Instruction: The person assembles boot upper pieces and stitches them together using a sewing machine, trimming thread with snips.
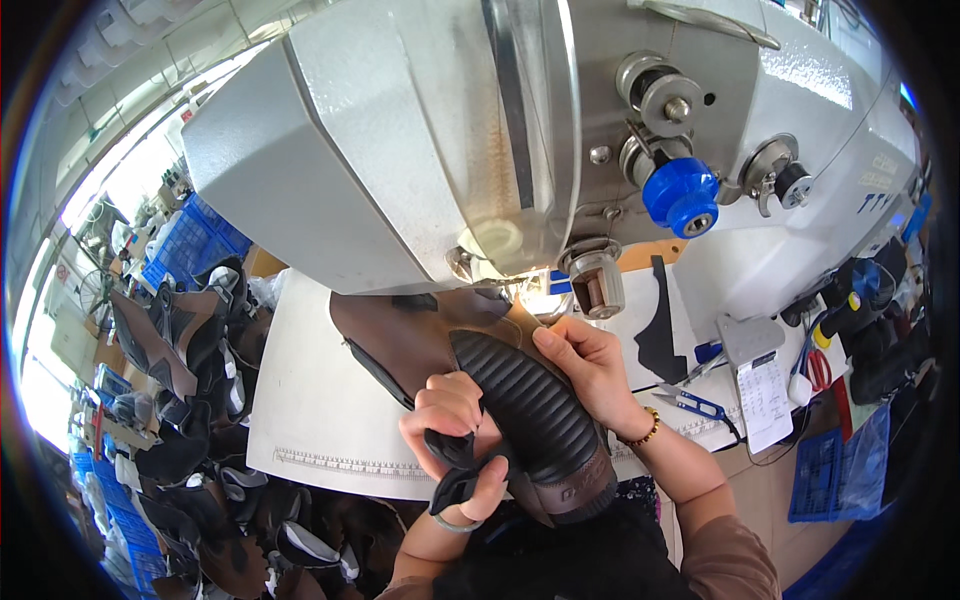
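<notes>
Beyond your right grip [597,378], pinching leather [400,338]: sewing machine [375,150] near, slip could injure you. Left grip [438,410] clutches black strip [457,486]; tug may skew leather.

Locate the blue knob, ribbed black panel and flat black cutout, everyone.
Blue knob [678,196], head view: rounded side.
Ribbed black panel [522,397], head view: middle ribs.
Flat black cutout [658,335], head view: mid-section.

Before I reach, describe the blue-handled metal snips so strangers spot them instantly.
Below the large grey sewing machine spreads a white worktable. On it, right of the yellow beaded bracelet, lie the snips, their blue handles unlike the red handle loops farther right.
</notes>
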Available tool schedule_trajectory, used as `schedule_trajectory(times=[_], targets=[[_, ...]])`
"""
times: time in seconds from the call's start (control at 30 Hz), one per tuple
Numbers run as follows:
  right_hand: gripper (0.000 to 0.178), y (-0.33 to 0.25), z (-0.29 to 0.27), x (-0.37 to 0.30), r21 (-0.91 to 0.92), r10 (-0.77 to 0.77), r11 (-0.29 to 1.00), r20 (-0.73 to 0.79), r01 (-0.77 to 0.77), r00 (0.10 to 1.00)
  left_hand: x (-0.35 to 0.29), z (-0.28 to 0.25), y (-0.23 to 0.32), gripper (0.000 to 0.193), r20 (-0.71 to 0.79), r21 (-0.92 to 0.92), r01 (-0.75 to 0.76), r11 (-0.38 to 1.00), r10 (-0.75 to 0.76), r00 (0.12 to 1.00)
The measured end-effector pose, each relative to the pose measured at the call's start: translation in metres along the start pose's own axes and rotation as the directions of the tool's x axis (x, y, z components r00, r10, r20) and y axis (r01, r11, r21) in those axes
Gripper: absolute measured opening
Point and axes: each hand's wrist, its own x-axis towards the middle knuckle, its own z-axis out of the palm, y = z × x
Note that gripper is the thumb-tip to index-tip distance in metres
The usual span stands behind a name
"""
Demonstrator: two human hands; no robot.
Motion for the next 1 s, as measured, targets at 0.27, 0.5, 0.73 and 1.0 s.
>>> schedule_trajectory(times=[0.27,0.5,0.73,1.0], targets=[[0.021,-0.001,-0.002,0.001,-0.167,0.029,0.986,0.005,-0.028,1.000,0.009,-0.008,0.001,0.041,0.007,-0.030,0.136,0.990,-0.136,0.991],[0.022,0.001,0.002,0.000,-0.133,-0.031,0.991,-0.015,0.029,0.999,0.018,-0.011,0.001,0.044,0.036,-0.064,0.141,0.988,-0.138,0.990],[0.022,0.012,0.016,-0.001,-0.188,-0.138,0.976,-0.130,0.113,0.982,0.033,-0.021,-0.013,0.044,-0.005,-0.190,0.179,0.965,-0.184,0.983],[0.024,-0.006,0.006,-0.009,-0.368,-0.115,0.923,0.003,0.108,0.993,0.050,-0.034,-0.023,0.036,0.005,-0.370,0.244,0.896,-0.260,0.965]])
